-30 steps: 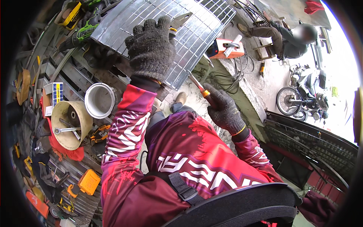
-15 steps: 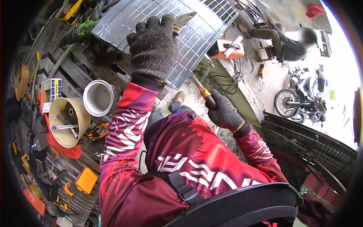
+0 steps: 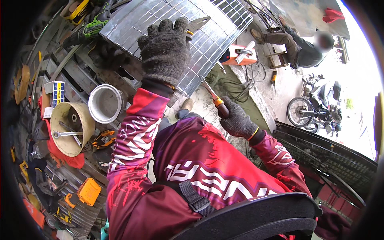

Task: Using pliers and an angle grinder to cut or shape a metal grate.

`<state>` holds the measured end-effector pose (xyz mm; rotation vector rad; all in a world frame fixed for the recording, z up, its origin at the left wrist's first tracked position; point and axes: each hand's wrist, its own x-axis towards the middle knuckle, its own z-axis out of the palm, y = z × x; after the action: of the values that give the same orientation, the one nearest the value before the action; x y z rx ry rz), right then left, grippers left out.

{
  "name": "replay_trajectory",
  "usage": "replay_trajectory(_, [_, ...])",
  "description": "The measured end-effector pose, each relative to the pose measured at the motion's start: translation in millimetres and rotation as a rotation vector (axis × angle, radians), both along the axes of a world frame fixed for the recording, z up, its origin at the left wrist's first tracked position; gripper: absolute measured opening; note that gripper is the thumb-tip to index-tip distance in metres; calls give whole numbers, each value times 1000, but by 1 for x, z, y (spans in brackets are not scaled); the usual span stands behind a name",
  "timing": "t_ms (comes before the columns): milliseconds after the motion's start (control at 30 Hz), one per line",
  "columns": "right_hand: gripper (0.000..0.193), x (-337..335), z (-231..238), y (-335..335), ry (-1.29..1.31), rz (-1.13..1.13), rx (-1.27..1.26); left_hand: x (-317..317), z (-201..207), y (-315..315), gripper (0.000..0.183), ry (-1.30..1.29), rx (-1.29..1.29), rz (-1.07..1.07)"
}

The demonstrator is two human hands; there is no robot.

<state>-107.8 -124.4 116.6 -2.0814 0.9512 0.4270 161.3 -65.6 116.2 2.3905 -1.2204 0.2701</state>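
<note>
A metal cage [image 3: 156,20] of silver wire mesh over sheet metal lies at the top middle. My left hand [image 3: 166,52], in a dark grey knit glove, rests over its mesh, closed on a pair of pliers [image 3: 197,25]; their pointed jaws stick out to the right and most of the handles are hidden. My right hand [image 3: 237,119], gloved alike, grips a screwdriver-like tool [image 3: 218,102] with a dark brown and orange handle. Its metal shaft points up and left, with the tip at the cage's near right corner. Whether the tip touches the wire I cannot tell.
Left, the slatted bench holds a white bucket [image 3: 105,104], a cream bucket [image 3: 90,136] with wrenches, a green drill [image 3: 86,32] and a yellow tape measure [image 3: 89,191]. An orange machine [image 3: 228,56] with cables stands right. Beyond are a seated person [image 3: 310,52] and a motorcycle [image 3: 316,106].
The whole view has shifted slightly. Both hands keep their holds, and the tool's tip stays at the cage's corner. The seated person's arm now reaches further forward.
</note>
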Motion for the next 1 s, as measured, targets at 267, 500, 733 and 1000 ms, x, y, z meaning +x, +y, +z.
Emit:
replay_trajectory(267, [41,-4,-11,3,-65,14,-60,-1,-2,-3,42,-11,-5,2])
replay_trajectory(500, [52,0,-15,10,-89,-35,-39,2,2,7,44,-21,35,19])
replay_trajectory(733, [58,1,-17,10,-247,-2,-159,25,36,34,41,21,42,-441])
replay_trajectory(1000, [42,1,-24,4,-287,-72,-151,34,64,39,53,-141,403,-682])
